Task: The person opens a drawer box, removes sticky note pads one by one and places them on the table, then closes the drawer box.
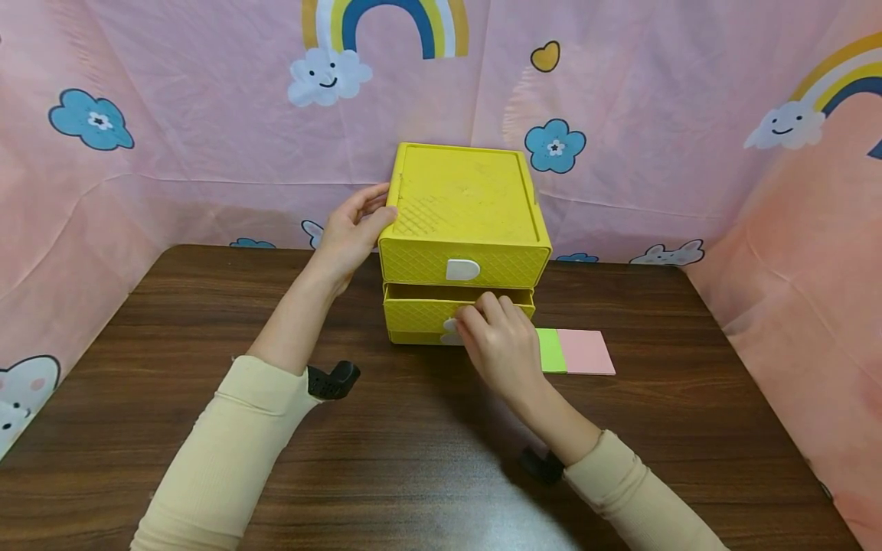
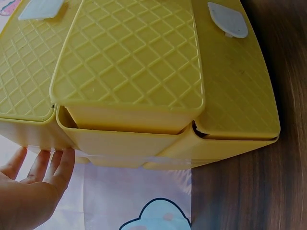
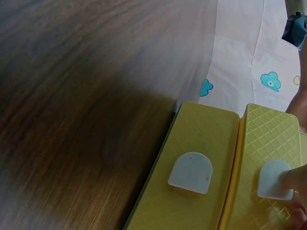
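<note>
On the wooden table (image 1: 413, 451) stood a yellow drawer unit (image 1: 468, 195), its middle drawer (image 1: 420, 315) partly out. The left hand (image 1: 353, 239), fingers extended, touched the unit's left side; the right hand (image 1: 501, 344) pinched the middle drawer's white handle (image 3: 268, 179).

yellow drawer unit (image 1: 468, 195), middle drawer (image 1: 419, 315) ajar

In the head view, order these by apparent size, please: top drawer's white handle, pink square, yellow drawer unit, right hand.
1. Yellow drawer unit
2. Right hand
3. Pink square
4. Top drawer's white handle
</note>
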`<state>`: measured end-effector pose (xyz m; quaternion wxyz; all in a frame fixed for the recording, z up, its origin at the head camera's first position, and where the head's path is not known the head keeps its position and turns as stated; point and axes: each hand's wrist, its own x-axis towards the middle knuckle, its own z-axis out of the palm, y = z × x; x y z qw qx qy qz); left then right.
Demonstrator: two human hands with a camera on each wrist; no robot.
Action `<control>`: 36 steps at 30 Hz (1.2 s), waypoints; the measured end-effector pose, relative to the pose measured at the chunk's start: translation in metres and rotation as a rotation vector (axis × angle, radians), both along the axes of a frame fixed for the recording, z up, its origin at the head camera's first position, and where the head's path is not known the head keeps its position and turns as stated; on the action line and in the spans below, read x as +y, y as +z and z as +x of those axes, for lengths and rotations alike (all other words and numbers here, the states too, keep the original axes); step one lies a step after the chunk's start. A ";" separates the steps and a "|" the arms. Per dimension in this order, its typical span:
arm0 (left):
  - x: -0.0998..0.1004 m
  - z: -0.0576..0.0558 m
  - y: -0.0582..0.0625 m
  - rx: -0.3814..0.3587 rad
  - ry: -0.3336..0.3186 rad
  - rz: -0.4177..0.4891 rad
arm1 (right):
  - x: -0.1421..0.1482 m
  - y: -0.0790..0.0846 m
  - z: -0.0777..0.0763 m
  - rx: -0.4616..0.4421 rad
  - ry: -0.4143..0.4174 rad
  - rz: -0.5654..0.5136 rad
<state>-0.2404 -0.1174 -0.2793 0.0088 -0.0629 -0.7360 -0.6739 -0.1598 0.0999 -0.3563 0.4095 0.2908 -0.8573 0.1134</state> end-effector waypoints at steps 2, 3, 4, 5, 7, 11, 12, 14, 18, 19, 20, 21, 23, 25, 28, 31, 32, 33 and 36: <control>0.000 0.000 0.000 0.006 0.001 0.001 | -0.001 0.000 -0.001 -0.001 -0.001 -0.008; 0.000 0.000 0.000 0.007 0.002 -0.001 | -0.001 0.000 -0.002 -0.003 0.000 -0.012; 0.000 0.000 0.000 0.009 0.003 -0.003 | -0.001 -0.001 -0.002 -0.005 0.001 -0.016; 0.000 0.000 0.000 0.009 0.004 -0.002 | -0.001 -0.001 -0.003 -0.007 0.001 -0.020; 0.001 0.000 0.000 0.009 0.006 0.001 | -0.002 -0.001 -0.004 -0.013 -0.001 -0.026; 0.001 0.000 0.000 0.007 0.008 0.014 | -0.002 -0.001 -0.007 -0.024 -0.012 -0.027; 0.001 0.000 0.000 0.007 0.008 0.015 | -0.003 -0.001 -0.007 -0.027 -0.015 -0.025; 0.001 0.000 0.000 0.006 0.007 0.011 | -0.003 -0.001 -0.008 -0.032 -0.019 -0.026; 0.000 0.000 0.000 0.000 0.003 -0.001 | -0.003 -0.001 -0.011 -0.038 -0.017 -0.032; 0.000 0.000 0.000 -0.002 0.001 -0.001 | -0.003 -0.001 -0.011 -0.038 -0.016 -0.034; 0.000 0.000 0.000 -0.003 0.000 -0.001 | -0.003 -0.001 -0.012 -0.040 -0.017 -0.035; 0.000 0.000 0.000 -0.004 0.000 0.001 | -0.003 -0.001 -0.012 -0.039 -0.018 -0.038; 0.000 0.000 0.000 -0.001 0.001 0.010 | -0.004 -0.002 -0.014 -0.036 -0.022 -0.043; 0.001 0.000 0.000 0.003 0.002 0.013 | -0.004 -0.002 -0.015 -0.028 -0.029 -0.046; 0.001 -0.001 0.000 0.004 0.004 0.017 | -0.004 -0.002 -0.018 -0.010 -0.035 -0.049; 0.001 -0.001 -0.001 0.000 0.004 0.016 | -0.004 -0.003 -0.019 0.007 -0.031 -0.051; 0.001 -0.001 -0.001 -0.001 0.004 0.018 | -0.004 -0.003 -0.019 0.010 -0.028 -0.053; 0.001 -0.001 -0.001 -0.001 0.004 0.018 | -0.004 -0.003 -0.020 0.011 -0.025 -0.055; 0.000 -0.001 -0.001 -0.001 0.005 0.018 | -0.004 -0.003 -0.021 0.016 -0.021 -0.057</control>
